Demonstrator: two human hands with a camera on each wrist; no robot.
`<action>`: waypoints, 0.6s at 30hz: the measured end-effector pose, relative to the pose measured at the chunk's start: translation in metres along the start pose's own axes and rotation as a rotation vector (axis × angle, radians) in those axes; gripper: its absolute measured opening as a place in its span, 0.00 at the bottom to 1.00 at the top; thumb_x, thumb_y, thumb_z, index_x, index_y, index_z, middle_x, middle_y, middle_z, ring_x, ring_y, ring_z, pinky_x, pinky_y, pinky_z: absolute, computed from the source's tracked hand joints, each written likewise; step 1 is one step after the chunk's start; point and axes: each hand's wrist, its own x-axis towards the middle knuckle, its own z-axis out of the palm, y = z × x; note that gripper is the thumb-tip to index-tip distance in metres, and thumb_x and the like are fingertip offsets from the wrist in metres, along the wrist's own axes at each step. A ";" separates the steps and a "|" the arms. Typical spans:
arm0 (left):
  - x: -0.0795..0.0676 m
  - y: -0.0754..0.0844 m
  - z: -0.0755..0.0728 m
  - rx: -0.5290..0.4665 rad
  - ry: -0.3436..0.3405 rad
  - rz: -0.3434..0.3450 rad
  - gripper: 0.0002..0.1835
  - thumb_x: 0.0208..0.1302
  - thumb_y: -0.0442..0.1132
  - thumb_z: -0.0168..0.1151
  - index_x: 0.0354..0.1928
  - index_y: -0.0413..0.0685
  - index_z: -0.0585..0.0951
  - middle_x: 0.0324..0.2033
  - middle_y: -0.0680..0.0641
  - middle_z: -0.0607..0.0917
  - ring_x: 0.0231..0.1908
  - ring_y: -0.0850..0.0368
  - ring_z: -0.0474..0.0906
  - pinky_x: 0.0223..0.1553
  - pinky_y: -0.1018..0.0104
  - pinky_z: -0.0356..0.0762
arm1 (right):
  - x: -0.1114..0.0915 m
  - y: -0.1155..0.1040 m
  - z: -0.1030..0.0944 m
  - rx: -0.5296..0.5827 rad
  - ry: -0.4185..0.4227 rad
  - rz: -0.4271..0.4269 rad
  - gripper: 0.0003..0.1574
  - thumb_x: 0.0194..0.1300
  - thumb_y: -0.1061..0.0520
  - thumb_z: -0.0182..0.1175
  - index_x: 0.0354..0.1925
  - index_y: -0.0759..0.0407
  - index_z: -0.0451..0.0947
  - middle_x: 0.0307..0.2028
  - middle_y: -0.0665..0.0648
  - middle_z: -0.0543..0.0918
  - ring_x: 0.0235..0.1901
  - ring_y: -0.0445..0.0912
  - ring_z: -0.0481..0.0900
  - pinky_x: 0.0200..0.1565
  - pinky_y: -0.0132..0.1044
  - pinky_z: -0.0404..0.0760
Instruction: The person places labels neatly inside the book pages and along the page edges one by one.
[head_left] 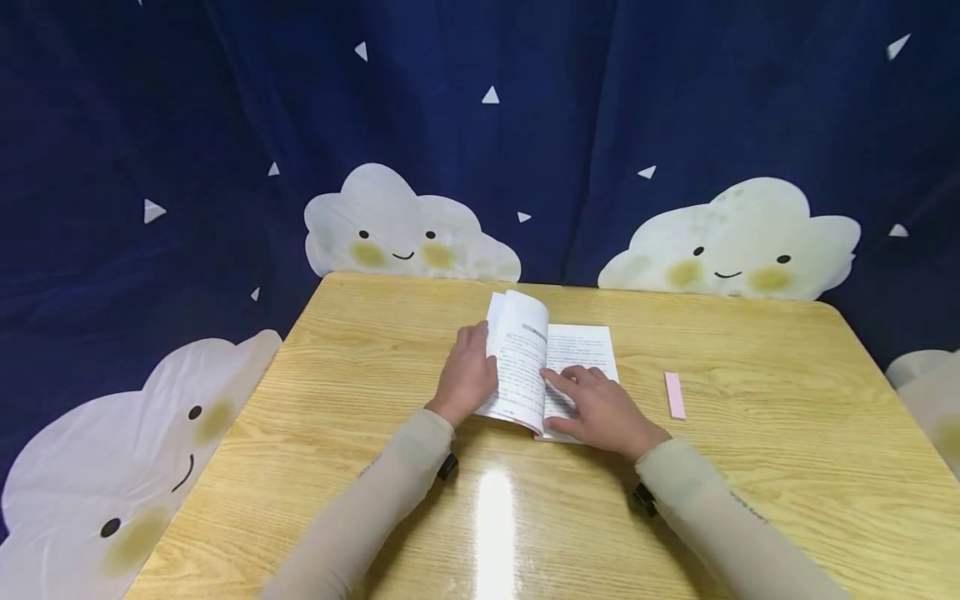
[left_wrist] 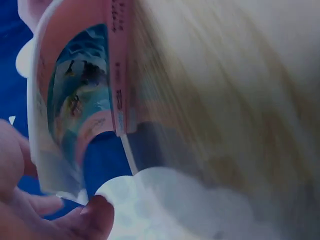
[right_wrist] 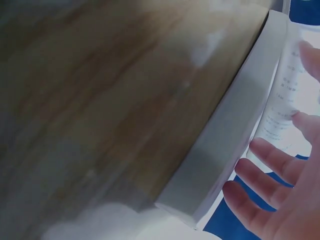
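Observation:
A paperback book (head_left: 517, 362) lies open on the wooden table, its left-hand pages raised and curving. The left hand (head_left: 465, 379) grips the book's outer left edge between thumb and fingers. In the left wrist view, the pink and blue illustrated cover (left_wrist: 80, 85) bends, with the left fingertips (left_wrist: 97, 215) at its edge. My right hand (head_left: 603, 412) rests over the right page (head_left: 581, 342), index fingertip touching near the inner fold. From the right wrist, the right fingers (right_wrist: 260, 185) look spread and loosely extended along the thick page block (right_wrist: 225, 130).
A small pink strip (head_left: 675, 396) lies on the table (head_left: 772, 400) to the right of the book. Behind the table hangs a dark blue curtain (head_left: 555, 150) with smiling clouds and white triangles.

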 end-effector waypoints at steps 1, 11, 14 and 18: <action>0.001 -0.001 -0.001 0.054 0.005 0.037 0.30 0.71 0.35 0.53 0.74 0.41 0.62 0.70 0.37 0.65 0.61 0.41 0.73 0.60 0.49 0.76 | 0.000 0.000 0.000 -0.002 0.001 0.000 0.44 0.59 0.36 0.66 0.68 0.52 0.72 0.49 0.62 0.82 0.45 0.59 0.80 0.45 0.54 0.81; 0.001 -0.001 -0.013 0.481 -0.195 0.451 0.25 0.70 0.38 0.54 0.68 0.52 0.73 0.74 0.48 0.66 0.75 0.44 0.58 0.71 0.46 0.64 | 0.007 -0.004 -0.003 -0.043 -0.026 0.025 0.42 0.60 0.31 0.63 0.66 0.48 0.74 0.52 0.63 0.82 0.44 0.60 0.81 0.36 0.54 0.83; 0.002 0.000 -0.016 0.516 -0.246 0.486 0.27 0.72 0.51 0.53 0.68 0.48 0.72 0.73 0.47 0.67 0.75 0.46 0.59 0.72 0.48 0.64 | 0.008 -0.005 -0.003 -0.048 -0.048 0.043 0.43 0.60 0.30 0.63 0.67 0.47 0.74 0.52 0.63 0.81 0.44 0.61 0.80 0.35 0.55 0.83; 0.006 0.002 -0.016 0.524 -0.312 0.480 0.33 0.66 0.63 0.59 0.62 0.45 0.75 0.74 0.45 0.64 0.76 0.46 0.57 0.75 0.52 0.61 | 0.009 -0.006 -0.003 -0.033 -0.077 0.064 0.44 0.60 0.30 0.63 0.68 0.45 0.72 0.52 0.63 0.81 0.45 0.62 0.79 0.35 0.56 0.82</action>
